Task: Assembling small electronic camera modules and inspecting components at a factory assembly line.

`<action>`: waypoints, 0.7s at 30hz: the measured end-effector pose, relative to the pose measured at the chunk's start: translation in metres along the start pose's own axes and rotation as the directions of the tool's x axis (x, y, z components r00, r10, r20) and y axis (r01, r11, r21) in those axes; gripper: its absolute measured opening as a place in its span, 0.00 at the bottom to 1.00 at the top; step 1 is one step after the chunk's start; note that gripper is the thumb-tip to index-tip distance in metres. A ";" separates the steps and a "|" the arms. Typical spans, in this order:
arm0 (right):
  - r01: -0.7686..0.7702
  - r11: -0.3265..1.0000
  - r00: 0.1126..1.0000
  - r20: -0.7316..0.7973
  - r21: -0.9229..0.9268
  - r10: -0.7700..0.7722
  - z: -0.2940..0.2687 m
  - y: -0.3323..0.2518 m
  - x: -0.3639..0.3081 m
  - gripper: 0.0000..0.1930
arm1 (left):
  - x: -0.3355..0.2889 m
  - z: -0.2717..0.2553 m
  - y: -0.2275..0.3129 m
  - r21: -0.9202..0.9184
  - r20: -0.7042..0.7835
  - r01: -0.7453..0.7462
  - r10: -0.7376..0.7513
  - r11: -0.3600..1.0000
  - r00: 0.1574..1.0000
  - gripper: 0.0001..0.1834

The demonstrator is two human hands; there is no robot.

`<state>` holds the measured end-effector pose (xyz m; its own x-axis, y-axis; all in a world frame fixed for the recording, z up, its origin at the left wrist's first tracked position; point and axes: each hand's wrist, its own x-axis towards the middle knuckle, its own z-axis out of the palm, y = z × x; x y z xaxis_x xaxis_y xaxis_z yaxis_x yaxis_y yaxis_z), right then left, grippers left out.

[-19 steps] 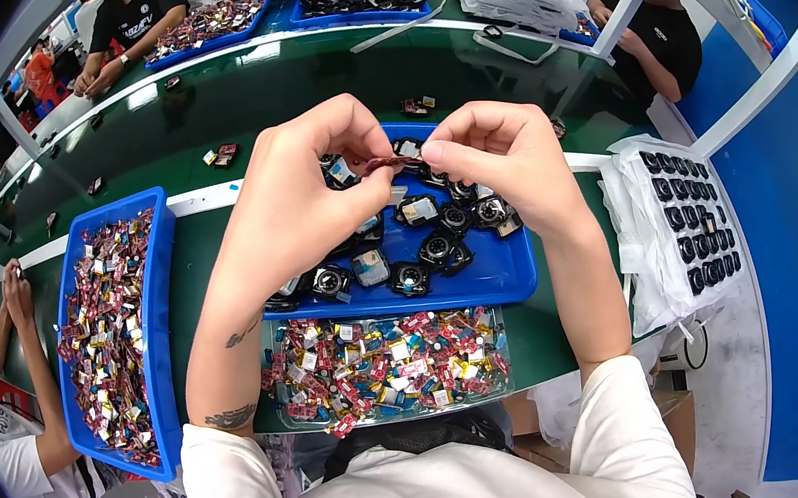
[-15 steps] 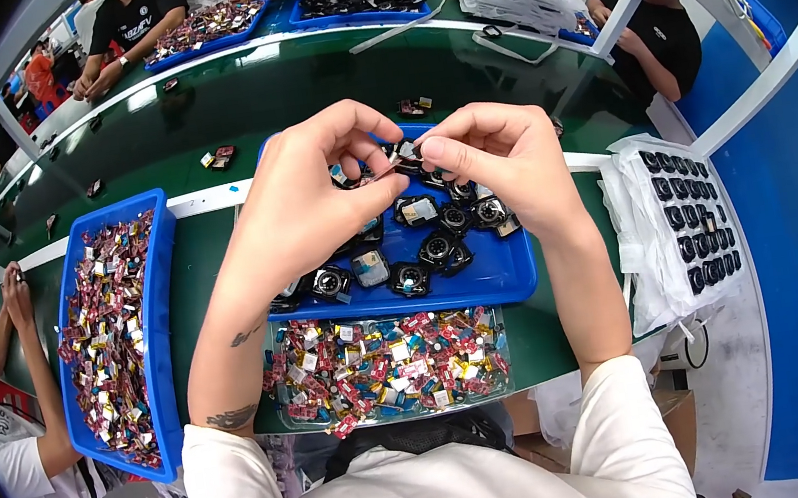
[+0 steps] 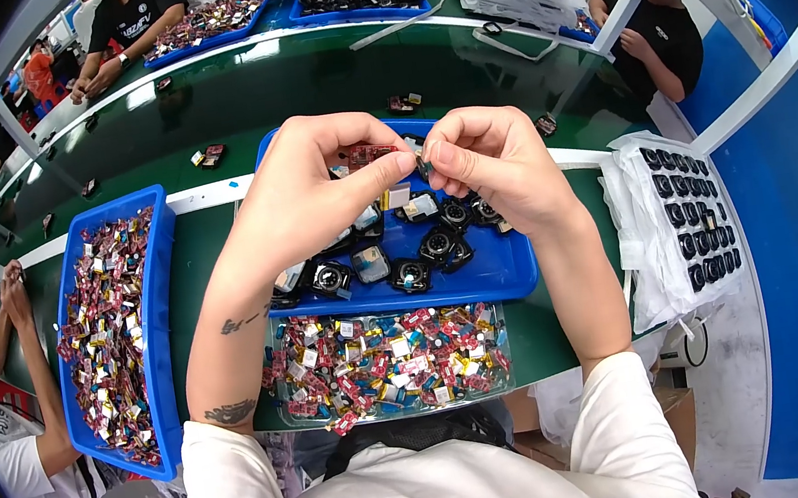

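Over a blue tray my two hands meet at the fingertips. My left hand is closed on a red circuit board, and a white and yellow battery piece shows just below its thumb. Thumb and fingers of my right hand pinch a small dark part at the board's right end; whether it is joined to the board I cannot tell. Several black watch cases lie in the tray beneath, some with a round back up. My hands hide the tray's far part.
Close to my body, a clear bin is heaped with red circuit boards. A long blue tray of similar boards stands left. Trays of black cases are stacked right. Beyond runs a green conveyor with scattered parts; other people sit around it.
The red board and battery piece have come into view at my left hand. My right fingers have drawn closer to my left. Parts on the green conveyor have shifted slightly left.
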<state>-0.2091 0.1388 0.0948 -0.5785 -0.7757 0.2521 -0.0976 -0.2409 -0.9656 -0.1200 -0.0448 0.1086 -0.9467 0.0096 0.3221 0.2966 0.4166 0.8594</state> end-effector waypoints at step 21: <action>-0.075 0.485 0.927 0.118 -0.871 0.355 -0.014 0.027 0.018 0.09 | -0.013 -0.021 0.012 -0.289 -0.065 -0.099 0.084 0.952 0.994 0.04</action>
<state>-0.2338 0.1263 0.0720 -0.4756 -0.8738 -0.1014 -0.7096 0.4492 -0.5429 -0.1017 -0.0591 0.1237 -0.9082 -0.0149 0.4183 0.4129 0.1327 0.9011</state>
